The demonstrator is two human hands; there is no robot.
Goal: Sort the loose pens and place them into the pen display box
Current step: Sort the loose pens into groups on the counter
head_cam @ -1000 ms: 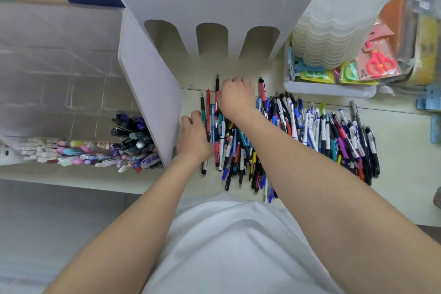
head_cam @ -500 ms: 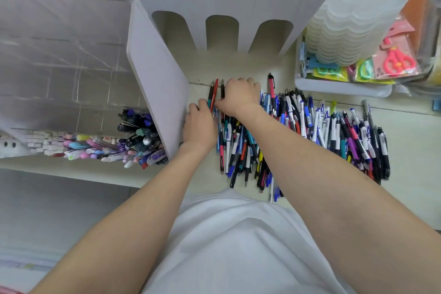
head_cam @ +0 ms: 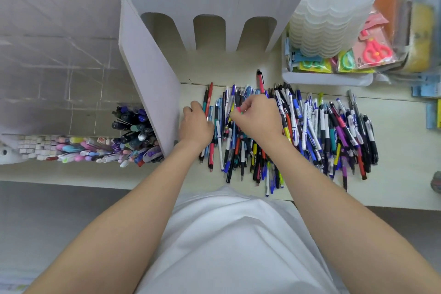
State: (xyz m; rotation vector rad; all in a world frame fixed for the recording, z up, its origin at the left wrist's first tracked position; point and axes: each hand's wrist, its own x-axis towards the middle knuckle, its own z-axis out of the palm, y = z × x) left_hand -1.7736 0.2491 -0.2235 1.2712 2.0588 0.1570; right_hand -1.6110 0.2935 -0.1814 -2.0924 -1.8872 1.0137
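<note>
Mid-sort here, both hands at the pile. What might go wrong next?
Right hand pinches a pen out of the crossed pen pile; neighbours may drag along. Pens at the front of the table could roll off if the pile is nudged.

Seen from above, a person wears a plain white top [head_cam: 235, 246], its smooth fabric lying in soft creases across the front. The left forearm [head_cam: 133, 210] and right forearm [head_cam: 334, 198] are bare to the wrists; the left hand [head_cam: 195, 126] and right hand [head_cam: 259, 120] are uncovered.
</note>
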